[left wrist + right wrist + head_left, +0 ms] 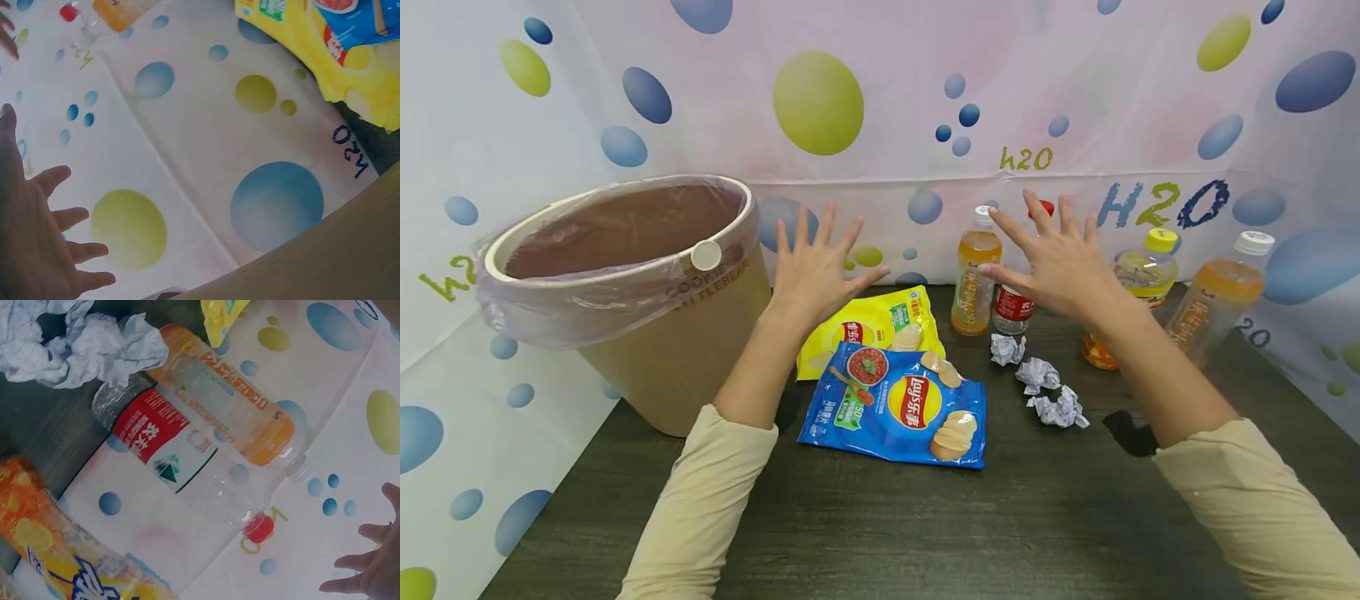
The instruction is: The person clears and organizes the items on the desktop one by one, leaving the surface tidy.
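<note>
The left hand (808,279) and right hand (1062,268) have fingers spread wide, holding nothing. Right of the big round tan bin (677,367), the shiny yellow plastic chip bag (880,321) and shiny blue plastic chip bag (887,437) look light, soft, slippery: pinch an edge. Farther right, the clear red-capped plastic bottle (1013,307) seems firmer: hold its middle.

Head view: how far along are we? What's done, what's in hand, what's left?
Done: the liner is draped over the bin; its bottom is hidden, so I can't tell what's inside.
In hand: nothing; left hand and right hand are spread, empty.
Left: probably everything on the table: blue bag, yellow bag, paper balls, bottles.
</note>
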A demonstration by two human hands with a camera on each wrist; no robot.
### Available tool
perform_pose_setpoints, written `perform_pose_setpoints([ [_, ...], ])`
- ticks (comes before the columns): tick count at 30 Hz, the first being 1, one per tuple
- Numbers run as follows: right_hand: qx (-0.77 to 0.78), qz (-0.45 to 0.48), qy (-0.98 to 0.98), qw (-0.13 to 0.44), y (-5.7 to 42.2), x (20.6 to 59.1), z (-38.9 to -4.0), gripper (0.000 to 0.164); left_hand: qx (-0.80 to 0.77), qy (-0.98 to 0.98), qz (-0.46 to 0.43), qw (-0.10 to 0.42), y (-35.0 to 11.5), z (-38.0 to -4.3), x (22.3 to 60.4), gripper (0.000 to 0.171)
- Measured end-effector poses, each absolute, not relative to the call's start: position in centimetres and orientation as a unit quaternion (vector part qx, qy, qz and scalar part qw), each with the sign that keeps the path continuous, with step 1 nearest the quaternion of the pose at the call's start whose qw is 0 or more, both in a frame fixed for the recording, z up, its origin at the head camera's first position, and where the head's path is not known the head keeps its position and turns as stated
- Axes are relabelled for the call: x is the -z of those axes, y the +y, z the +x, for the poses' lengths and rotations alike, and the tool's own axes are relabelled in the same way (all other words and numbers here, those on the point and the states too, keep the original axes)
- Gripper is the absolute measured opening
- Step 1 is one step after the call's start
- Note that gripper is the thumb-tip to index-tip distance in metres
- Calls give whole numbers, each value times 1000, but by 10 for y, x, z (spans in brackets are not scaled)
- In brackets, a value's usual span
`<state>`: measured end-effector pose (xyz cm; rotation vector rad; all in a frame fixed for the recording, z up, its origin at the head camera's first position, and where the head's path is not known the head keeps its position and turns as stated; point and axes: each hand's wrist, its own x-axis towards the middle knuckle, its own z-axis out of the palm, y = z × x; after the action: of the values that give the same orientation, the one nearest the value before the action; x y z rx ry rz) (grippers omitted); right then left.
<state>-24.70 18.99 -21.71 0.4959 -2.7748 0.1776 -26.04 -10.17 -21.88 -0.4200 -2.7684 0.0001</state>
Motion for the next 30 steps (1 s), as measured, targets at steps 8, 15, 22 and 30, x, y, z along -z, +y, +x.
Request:
perform_pose_setpoints([
  [8, -81, 200, -963, 162, 179, 221, -242, 77, 5, -962, -140, 234, -115, -239, 200, 76],
  [15, -141, 228, -951, 152, 169, 237, -237, 72, 78, -921, -139, 355, -143, -210, 187, 65],
  [22, -233, 248, -935, 101, 159, 267, -237, 70, 199, -827, -93, 518, -185, -185, 195, 39],
  [30, -372, 233, -898, 6, 154, 303, -240, 61, 246, -782, -53, 571, -223, -175, 220, 31],
])
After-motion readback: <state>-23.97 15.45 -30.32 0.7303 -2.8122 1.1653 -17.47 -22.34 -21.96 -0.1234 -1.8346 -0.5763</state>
